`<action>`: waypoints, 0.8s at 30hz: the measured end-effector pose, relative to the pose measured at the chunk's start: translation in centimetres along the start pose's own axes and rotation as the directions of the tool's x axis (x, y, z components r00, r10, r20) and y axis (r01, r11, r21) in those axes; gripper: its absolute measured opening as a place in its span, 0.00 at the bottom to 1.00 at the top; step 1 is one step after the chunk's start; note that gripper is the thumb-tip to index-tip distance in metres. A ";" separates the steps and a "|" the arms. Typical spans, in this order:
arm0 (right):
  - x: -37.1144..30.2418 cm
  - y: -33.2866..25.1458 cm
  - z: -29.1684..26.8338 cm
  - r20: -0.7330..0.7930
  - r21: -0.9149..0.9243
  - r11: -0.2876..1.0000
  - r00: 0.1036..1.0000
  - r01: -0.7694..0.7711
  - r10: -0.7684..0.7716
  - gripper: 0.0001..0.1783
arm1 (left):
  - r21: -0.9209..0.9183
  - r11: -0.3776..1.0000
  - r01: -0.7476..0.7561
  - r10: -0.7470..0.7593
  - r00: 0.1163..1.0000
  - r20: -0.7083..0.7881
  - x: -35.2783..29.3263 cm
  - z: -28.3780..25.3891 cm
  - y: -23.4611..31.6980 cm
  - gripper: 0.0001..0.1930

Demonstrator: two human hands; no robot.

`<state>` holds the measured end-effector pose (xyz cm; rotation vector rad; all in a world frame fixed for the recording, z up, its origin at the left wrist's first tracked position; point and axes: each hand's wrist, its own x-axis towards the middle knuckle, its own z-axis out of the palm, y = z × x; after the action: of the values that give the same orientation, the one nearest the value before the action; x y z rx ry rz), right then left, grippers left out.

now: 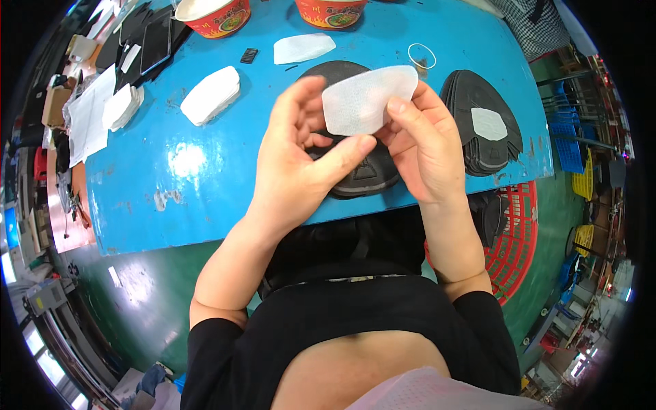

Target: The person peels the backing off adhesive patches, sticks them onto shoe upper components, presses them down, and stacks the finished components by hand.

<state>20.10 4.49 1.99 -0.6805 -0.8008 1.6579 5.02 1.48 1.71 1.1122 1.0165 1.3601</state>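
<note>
My right hand (432, 154) pinches a thin white fabric-like patch (352, 102) with rounded corners, thumb on its face and fingers behind. Close by on the left, my left hand (290, 164) is open, fingers curled loosely apart, its thumb tip near the patch's lower edge. Whether that thumb touches it I cannot tell. Beneath both hands lies a black rounded piece or stack (338, 70), partly hidden by them. To the right sits a stack of black flat pieces (465, 96) with a white patch (490, 125) on top.
White patches (212, 96) lie in a pile on the blue table (137, 198), with more patches (304, 48) farther back and a smaller pile (123, 108) leftward. Two red paper bowls (331, 14) stand at the far edge. A white ring (421, 56) and a phone (156, 51) lie there too.
</note>
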 end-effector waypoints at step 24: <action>-5.8 0.1 -2.4 0.140 -0.882 0.397 0.946 0.253 -0.292 0.15 | 0.703 0.617 -0.354 0.160 0.931 0.328 -3.1 -3.0 0.8 0.11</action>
<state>23.17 -0.81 0.58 -1.2196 -1.7140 0.7794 1.98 -1.67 1.66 2.0763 1.3248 0.9629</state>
